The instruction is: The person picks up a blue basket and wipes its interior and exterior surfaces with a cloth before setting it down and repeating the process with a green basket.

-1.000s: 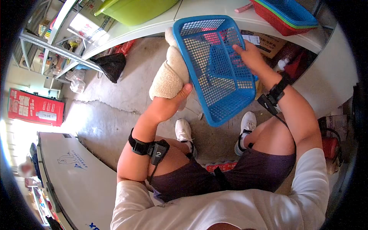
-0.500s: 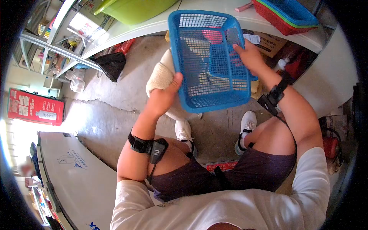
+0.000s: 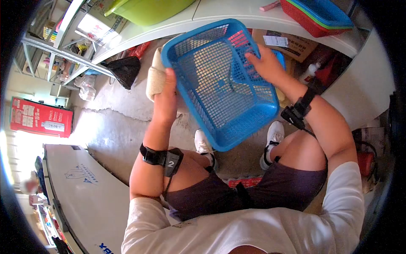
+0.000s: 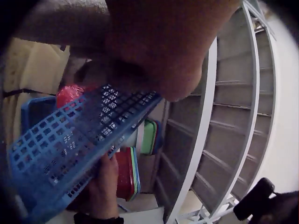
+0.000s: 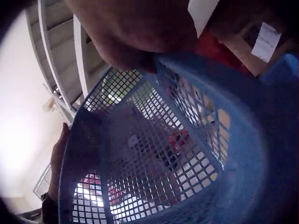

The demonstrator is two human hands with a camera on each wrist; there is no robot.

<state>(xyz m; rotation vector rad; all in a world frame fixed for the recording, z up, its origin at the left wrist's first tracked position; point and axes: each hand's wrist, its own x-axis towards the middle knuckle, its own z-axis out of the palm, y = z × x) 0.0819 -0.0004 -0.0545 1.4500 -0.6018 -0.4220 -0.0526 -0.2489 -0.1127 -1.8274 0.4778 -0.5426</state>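
A blue plastic mesh basket (image 3: 247, 128) is held up at a tilt above the floor, its inside facing me in the head view. My right hand (image 3: 270, 67) grips its right rim, thumb over the edge. At the opposite side my left hand (image 3: 165, 96) holds a beige towel (image 3: 156, 79), its thumb upright beside the left rim. The towel lies behind that rim, its lower part hidden by the hand. In the left wrist view the basket (image 4: 60, 144) hangs below the left hand (image 4: 159, 51). The right wrist view looks into the basket (image 5: 243, 140).
A white table (image 3: 232, 10) carries a green basin (image 3: 154, 10) and stacked coloured baskets (image 3: 304, 23). Under it stand a cardboard box (image 3: 296, 48) and another blue basket (image 3: 279, 59). Metal shelves (image 3: 55, 51) and a black bag (image 3: 124, 70) are at left, a white freezer (image 3: 84, 190) nearer.
The basket has lifted, then come lower and turned, its left end swinging leftward. My left hand has moved left and up with the towel. The right hand stays on the right rim.
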